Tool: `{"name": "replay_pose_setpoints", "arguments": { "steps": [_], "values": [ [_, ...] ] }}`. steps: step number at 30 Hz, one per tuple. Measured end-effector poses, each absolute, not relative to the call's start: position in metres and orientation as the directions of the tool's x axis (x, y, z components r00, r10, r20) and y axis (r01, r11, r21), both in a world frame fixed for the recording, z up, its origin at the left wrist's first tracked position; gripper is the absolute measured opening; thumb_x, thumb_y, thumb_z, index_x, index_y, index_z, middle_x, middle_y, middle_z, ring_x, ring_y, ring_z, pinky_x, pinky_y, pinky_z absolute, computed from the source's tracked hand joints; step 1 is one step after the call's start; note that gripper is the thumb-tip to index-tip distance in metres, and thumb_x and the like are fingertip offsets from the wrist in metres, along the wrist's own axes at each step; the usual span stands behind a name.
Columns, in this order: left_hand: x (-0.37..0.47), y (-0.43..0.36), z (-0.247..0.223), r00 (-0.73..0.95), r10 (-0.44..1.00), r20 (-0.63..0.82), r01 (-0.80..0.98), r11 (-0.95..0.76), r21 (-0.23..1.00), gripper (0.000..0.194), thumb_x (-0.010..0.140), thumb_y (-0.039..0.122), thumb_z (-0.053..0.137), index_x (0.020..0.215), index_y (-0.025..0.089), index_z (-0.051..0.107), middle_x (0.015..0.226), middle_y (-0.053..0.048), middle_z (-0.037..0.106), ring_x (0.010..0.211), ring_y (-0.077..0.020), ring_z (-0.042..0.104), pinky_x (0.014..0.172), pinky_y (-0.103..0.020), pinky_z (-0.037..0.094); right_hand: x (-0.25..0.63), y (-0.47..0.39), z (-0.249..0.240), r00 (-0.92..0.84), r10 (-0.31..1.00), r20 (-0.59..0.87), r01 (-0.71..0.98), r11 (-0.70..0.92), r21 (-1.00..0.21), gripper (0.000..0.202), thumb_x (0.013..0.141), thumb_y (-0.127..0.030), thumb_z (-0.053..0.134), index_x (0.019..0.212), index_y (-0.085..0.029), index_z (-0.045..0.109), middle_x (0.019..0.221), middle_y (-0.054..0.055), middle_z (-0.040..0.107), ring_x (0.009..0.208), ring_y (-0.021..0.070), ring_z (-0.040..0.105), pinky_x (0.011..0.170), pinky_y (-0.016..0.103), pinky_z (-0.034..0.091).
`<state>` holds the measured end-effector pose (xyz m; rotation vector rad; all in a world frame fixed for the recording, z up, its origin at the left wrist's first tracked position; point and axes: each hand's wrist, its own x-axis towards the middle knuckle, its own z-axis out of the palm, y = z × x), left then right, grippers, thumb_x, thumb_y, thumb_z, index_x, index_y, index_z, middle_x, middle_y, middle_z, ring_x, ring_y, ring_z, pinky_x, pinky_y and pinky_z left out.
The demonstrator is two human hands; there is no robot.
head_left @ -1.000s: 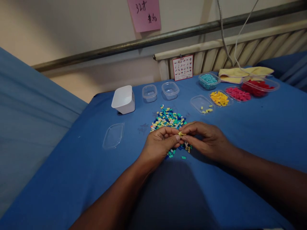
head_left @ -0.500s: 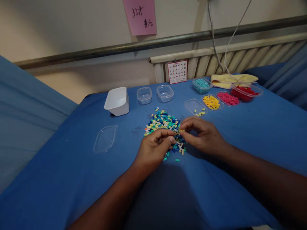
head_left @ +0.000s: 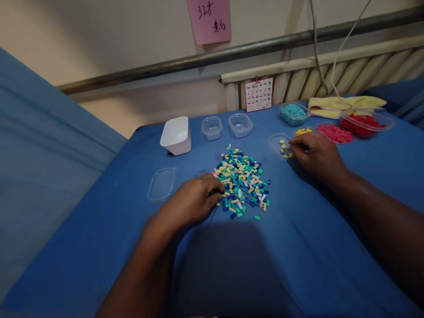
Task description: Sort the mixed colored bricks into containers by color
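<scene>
A loose pile of small building bricks (head_left: 243, 176) in white, pale yellow, green, teal and dark blue lies on the blue cloth. At its left edge my left hand (head_left: 198, 194) rests with curled fingers touching the bricks; whatever they pinch is hidden. My right hand (head_left: 319, 157) is over the right side of a clear lid (head_left: 273, 142), thumb and fingertips close together. What sits between those fingertips I cannot make out. Several pale yellow bricks (head_left: 282, 146) lie on the lid beside them. Behind the hand, a container of yellow bricks (head_left: 303, 131) is partly covered.
Toward the back stand a white tub (head_left: 177, 136) and two clear containers, one (head_left: 212, 128) left of the other (head_left: 240, 125). Another clear lid (head_left: 162, 184) lies at left. Teal bricks (head_left: 294, 111), pink bricks (head_left: 334, 132) and red bricks (head_left: 362, 125) fill containers near a yellow cloth (head_left: 344, 105).
My right hand has moved from the pile right and away to the lid. My left hand has drawn back to the pile's left edge. The view has shifted left.
</scene>
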<state>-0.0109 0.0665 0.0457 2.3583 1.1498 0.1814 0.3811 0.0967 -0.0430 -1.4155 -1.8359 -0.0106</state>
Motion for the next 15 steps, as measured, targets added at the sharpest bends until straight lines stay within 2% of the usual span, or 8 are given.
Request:
{"name": "replay_pose_setpoints", "arguments": {
  "steps": [4, 8, 15],
  "values": [
    [-0.002, 0.062, 0.04, 0.709, 0.701, -0.077, 0.664, -0.627, 0.408, 0.028, 0.103, 0.019, 0.058, 0.124, 0.024, 0.075, 0.12, -0.009, 0.075, 0.112, -0.0257, 0.069, 0.096, -0.038, 0.053, 0.366, 0.084, -0.036, -0.082, 0.774, 0.628, 0.804, 0.424, -0.417, 0.013, 0.099, -0.024, 0.066, 0.103, -0.023, 0.078, 0.102, 0.012, 0.081, 0.096, 0.0304, 0.075, 0.086, 0.045, 0.058],
    [0.006, 0.059, 0.033, 0.701, 0.71, -0.068, 0.695, -0.658, 0.29, 0.027, 0.109, 0.024, 0.051, 0.122, 0.022, 0.075, 0.115, -0.01, 0.07, 0.108, -0.0254, 0.068, 0.092, -0.038, 0.054, 0.346, 0.07, -0.03, -0.199, 0.741, 0.642, 0.745, 0.54, -0.392, 0.014, 0.099, -0.022, 0.064, 0.103, -0.023, 0.077, 0.102, 0.009, 0.081, 0.093, 0.029, 0.077, 0.084, 0.043, 0.06],
    [0.008, 0.058, 0.029, 0.71, 0.699, -0.087, 0.693, -0.671, 0.263, 0.032, 0.108, 0.025, 0.049, 0.132, 0.022, 0.071, 0.116, -0.01, 0.066, 0.105, -0.0259, 0.067, 0.089, -0.039, 0.055, 0.323, 0.053, -0.021, -0.35, 0.726, 0.593, 0.648, 0.644, -0.406, 0.016, 0.103, -0.02, 0.061, 0.105, -0.024, 0.076, 0.1, 0.007, 0.081, 0.09, 0.0261, 0.078, 0.082, 0.04, 0.062]
  ]
}}
